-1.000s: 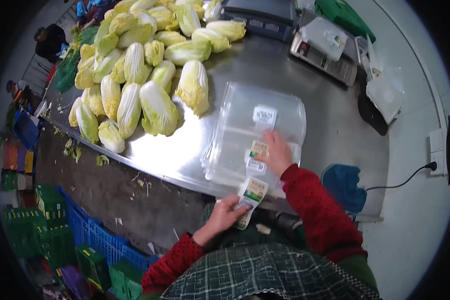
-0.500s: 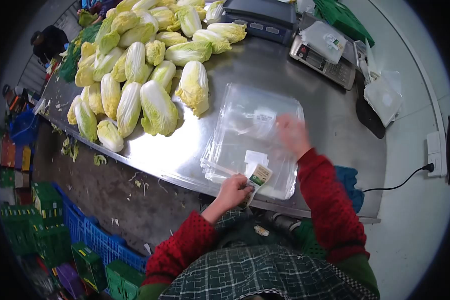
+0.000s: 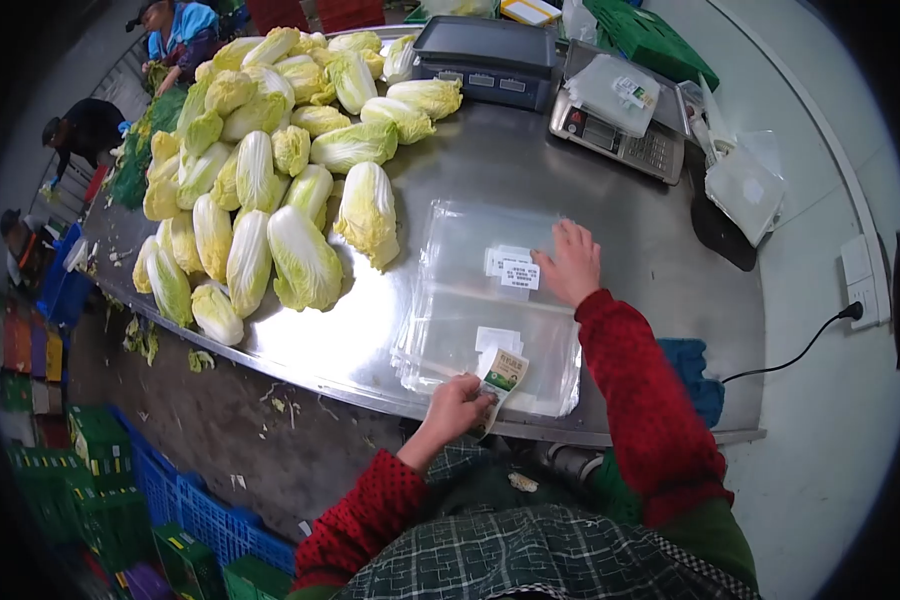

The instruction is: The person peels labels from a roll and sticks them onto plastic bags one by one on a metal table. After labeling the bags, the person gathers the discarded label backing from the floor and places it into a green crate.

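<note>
A stack of clear plastic bags (image 3: 450, 300) lies flat on the steel table in front of me. My left hand (image 3: 455, 408) is closed around some printed labels (image 3: 505, 372), white with a green picture, at the stack's near edge. On the upper part of the stack, my right hand (image 3: 572, 262) rests with its fingers apart, beside a white label (image 3: 519, 274) with dark print. Another white label (image 3: 497, 339) shows lower on the stack, just above the labels in my left hand.
Chinese cabbages (image 3: 305, 258) are heaped on the left of the steel table (image 3: 470, 150). Two scales (image 3: 620, 140) stand at the back, one with bags on it. A blue cloth (image 3: 692, 380) lies by the right edge. Green crates (image 3: 100, 440) stand below left; other people are at the far left.
My right hand, blurred before, is now sharp and lies at the printed label on the bags. My left hand still holds the labels. The whole view has shifted slightly.
</note>
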Demonstrator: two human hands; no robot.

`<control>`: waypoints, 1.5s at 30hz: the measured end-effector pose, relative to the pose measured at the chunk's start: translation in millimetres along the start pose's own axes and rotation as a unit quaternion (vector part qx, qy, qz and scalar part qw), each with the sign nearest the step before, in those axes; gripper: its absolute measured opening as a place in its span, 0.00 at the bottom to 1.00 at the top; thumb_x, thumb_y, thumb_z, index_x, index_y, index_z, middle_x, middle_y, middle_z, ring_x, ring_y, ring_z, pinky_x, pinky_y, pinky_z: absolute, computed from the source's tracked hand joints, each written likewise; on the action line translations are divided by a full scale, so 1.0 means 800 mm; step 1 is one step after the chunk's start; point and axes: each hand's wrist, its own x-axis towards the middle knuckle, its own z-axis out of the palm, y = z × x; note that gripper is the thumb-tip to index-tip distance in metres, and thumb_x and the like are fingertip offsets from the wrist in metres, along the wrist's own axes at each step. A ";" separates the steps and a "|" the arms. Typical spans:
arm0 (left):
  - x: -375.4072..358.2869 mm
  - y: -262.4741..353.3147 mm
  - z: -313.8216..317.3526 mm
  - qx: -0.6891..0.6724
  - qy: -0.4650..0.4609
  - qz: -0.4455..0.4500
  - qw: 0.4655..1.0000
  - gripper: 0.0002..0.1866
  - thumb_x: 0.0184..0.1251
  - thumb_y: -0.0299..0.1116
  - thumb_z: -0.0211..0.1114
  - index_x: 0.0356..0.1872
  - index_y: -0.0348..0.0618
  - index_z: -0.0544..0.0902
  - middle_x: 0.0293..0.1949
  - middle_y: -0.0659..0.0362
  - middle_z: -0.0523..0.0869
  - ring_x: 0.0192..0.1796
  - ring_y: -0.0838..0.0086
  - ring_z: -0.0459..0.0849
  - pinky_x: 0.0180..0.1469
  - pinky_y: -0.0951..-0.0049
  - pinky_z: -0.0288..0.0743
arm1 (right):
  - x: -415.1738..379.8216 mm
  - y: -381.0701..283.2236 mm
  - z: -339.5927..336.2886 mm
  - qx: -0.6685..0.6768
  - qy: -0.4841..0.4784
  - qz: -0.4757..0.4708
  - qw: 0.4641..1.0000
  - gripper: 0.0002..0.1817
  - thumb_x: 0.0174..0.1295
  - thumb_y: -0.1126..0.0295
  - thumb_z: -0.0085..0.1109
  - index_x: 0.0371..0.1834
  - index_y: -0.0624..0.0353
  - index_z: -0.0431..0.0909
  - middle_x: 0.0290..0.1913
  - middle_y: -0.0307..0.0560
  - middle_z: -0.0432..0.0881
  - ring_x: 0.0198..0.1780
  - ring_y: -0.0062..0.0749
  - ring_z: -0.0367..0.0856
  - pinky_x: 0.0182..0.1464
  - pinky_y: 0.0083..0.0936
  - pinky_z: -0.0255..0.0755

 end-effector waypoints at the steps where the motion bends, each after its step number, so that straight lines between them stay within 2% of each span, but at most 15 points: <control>1: 0.000 -0.003 0.001 -0.016 0.003 -0.004 1.000 0.14 0.57 0.36 0.68 0.26 0.34 0.76 0.29 0.47 0.77 0.35 0.53 0.78 0.39 0.59 0.71 | 0.001 0.001 0.011 0.002 0.007 0.000 1.000 0.12 0.58 0.62 0.59 0.37 0.58 0.83 0.56 0.45 0.76 0.59 0.41 0.69 0.57 0.38 0.62; 4: 0.002 -0.013 0.004 -0.024 0.005 0.012 1.000 0.14 0.57 0.36 0.68 0.28 0.34 0.77 0.29 0.47 0.78 0.34 0.53 0.78 0.38 0.60 0.71 | 0.000 0.000 0.028 0.069 -0.130 0.058 0.987 0.14 0.58 0.59 0.58 0.40 0.55 0.84 0.55 0.42 0.78 0.60 0.39 0.68 0.60 0.41 0.59; 10: 0.002 -0.014 0.001 0.006 -0.011 0.005 1.000 0.11 0.58 0.34 0.68 0.30 0.35 0.79 0.30 0.48 0.79 0.33 0.58 0.79 0.38 0.63 0.72 | -0.009 -0.020 -0.032 0.169 0.079 0.022 0.982 0.07 0.52 0.66 0.64 0.33 0.51 0.87 0.51 0.41 0.80 0.57 0.38 0.71 0.59 0.38 0.59; 15: -0.058 0.043 -0.026 -0.169 -0.104 -0.003 0.980 0.09 0.60 0.30 0.67 0.39 0.38 0.82 0.33 0.52 0.82 0.34 0.69 0.81 0.38 0.70 0.73 | -0.086 -0.013 -0.120 0.358 -0.168 -0.181 0.900 0.04 0.52 0.72 0.63 0.31 0.55 0.85 0.41 0.44 0.84 0.43 0.40 0.79 0.46 0.38 0.70; 17: -0.069 0.053 -0.028 -0.130 -0.131 0.045 0.982 0.10 0.60 0.29 0.67 0.41 0.38 0.82 0.35 0.52 0.83 0.35 0.70 0.81 0.37 0.71 0.73 | -0.093 -0.004 -0.138 0.415 -0.352 0.146 0.826 0.05 0.54 0.71 0.63 0.32 0.58 0.84 0.36 0.43 0.84 0.38 0.41 0.81 0.44 0.37 0.73; 19: -0.059 0.059 -0.023 -0.115 -0.106 0.052 0.986 0.10 0.60 0.29 0.67 0.41 0.38 0.82 0.36 0.52 0.83 0.36 0.67 0.82 0.43 0.69 0.74 | -0.058 -0.010 -0.130 0.358 -0.196 0.206 0.889 0.08 0.55 0.69 0.63 0.33 0.61 0.84 0.41 0.46 0.83 0.44 0.42 0.79 0.49 0.35 0.72; 21: -0.049 0.058 -0.018 -0.094 -0.087 0.055 0.990 0.10 0.59 0.29 0.67 0.41 0.38 0.82 0.37 0.51 0.83 0.37 0.65 0.83 0.48 0.67 0.75 | -0.031 0.011 -0.062 0.222 -0.007 0.022 0.975 0.10 0.55 0.66 0.63 0.33 0.61 0.84 0.46 0.48 0.81 0.52 0.43 0.76 0.55 0.37 0.68; 24: -0.022 0.032 -0.010 -0.027 -0.024 0.172 0.984 0.10 0.58 0.29 0.67 0.40 0.37 0.81 0.39 0.51 0.83 0.41 0.57 0.83 0.64 0.60 0.67 | -0.017 0.014 0.012 0.046 0.030 0.045 0.997 0.09 0.55 0.65 0.63 0.33 0.58 0.84 0.49 0.47 0.79 0.57 0.41 0.72 0.59 0.39 0.62; 26: -0.015 0.011 -0.008 -0.046 -0.079 0.023 0.996 0.09 0.57 0.29 0.66 0.38 0.37 0.81 0.42 0.50 0.83 0.45 0.52 0.81 0.73 0.55 0.54 | -0.018 0.013 0.028 0.119 -0.053 0.060 0.990 0.06 0.54 0.66 0.63 0.31 0.54 0.85 0.52 0.44 0.79 0.58 0.40 0.71 0.59 0.41 0.59; 31: -0.014 0.013 -0.004 -0.064 -0.020 0.038 0.997 0.09 0.58 0.30 0.66 0.36 0.35 0.81 0.37 0.50 0.82 0.42 0.54 0.80 0.53 0.64 0.72 | -0.019 0.007 -0.010 0.208 0.004 0.054 0.977 0.07 0.50 0.67 0.66 0.33 0.53 0.85 0.49 0.42 0.80 0.58 0.38 0.71 0.59 0.35 0.60; 36: -0.019 -0.005 -0.001 -0.124 -0.001 0.005 0.992 0.10 0.60 0.31 0.67 0.38 0.35 0.82 0.33 0.52 0.81 0.36 0.68 0.80 0.43 0.70 0.73 | -0.038 -0.024 -0.092 0.183 0.111 0.016 0.977 0.14 0.49 0.69 0.68 0.40 0.56 0.83 0.43 0.45 0.82 0.52 0.40 0.75 0.57 0.35 0.65; 40: -0.035 0.010 0.003 -0.225 -0.018 -0.047 0.973 0.10 0.61 0.31 0.67 0.40 0.35 0.82 0.32 0.55 0.80 0.35 0.79 0.77 0.39 0.73 0.72 | -0.116 -0.054 -0.121 0.421 -0.349 0.053 0.836 0.21 0.53 0.69 0.69 0.50 0.61 0.79 0.45 0.48 0.81 0.44 0.31 0.79 0.47 0.28 0.73; 42: -0.033 0.014 -0.003 -0.162 -0.051 -0.110 0.979 0.11 0.61 0.29 0.67 0.43 0.36 0.82 0.34 0.54 0.81 0.39 0.74 0.80 0.43 0.73 0.73 | -0.129 -0.058 -0.118 0.459 -0.390 0.121 0.790 0.22 0.53 0.67 0.70 0.51 0.61 0.78 0.45 0.47 0.81 0.42 0.27 0.78 0.45 0.25 0.73; 44: -0.033 0.026 -0.001 -0.048 0.084 0.122 0.988 0.12 0.59 0.30 0.67 0.44 0.38 0.83 0.38 0.52 0.83 0.47 0.67 0.82 0.49 0.70 0.74 | -0.131 -0.060 -0.113 0.492 -0.431 0.185 0.733 0.23 0.53 0.66 0.70 0.52 0.61 0.78 0.45 0.45 0.81 0.41 0.23 0.77 0.44 0.22 0.73; 45: -0.027 0.023 -0.002 -0.048 0.084 0.120 0.988 0.12 0.59 0.30 0.67 0.44 0.38 0.83 0.38 0.52 0.83 0.47 0.67 0.82 0.49 0.70 0.74 | -0.124 -0.063 -0.111 0.454 -0.430 0.149 0.766 0.23 0.53 0.67 0.69 0.53 0.61 0.77 0.45 0.43 0.81 0.39 0.21 0.76 0.42 0.21 0.73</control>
